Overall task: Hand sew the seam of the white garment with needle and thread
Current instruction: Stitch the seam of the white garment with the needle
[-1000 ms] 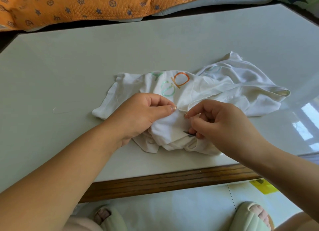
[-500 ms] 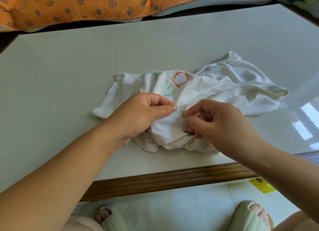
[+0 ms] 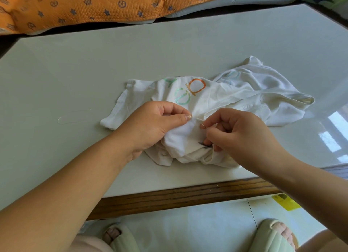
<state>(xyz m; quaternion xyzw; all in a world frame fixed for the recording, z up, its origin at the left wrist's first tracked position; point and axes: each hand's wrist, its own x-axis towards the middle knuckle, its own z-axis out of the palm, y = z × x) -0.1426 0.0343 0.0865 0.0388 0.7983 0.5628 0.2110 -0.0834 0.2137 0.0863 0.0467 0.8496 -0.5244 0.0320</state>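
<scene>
Through the head camera I see the garment (image 3: 235, 93) crumpled on the pale surface (image 3: 113, 63), near its front edge, with its printed letters facing up. The left hand (image 3: 156, 125) rests on the cloth, thumb and forefinger pinching a fold of it. Just beside it, the right hand (image 3: 239, 135) pinches the needle (image 3: 203, 124) between thumb and forefinger, its other fingers curled under. A short run of thread (image 3: 195, 118) spans the two pinches. A loose loop (image 3: 71, 118) of thread lies well left of the garment. Beyond the far edge lies an orange blanket (image 3: 94, 4).
</scene>
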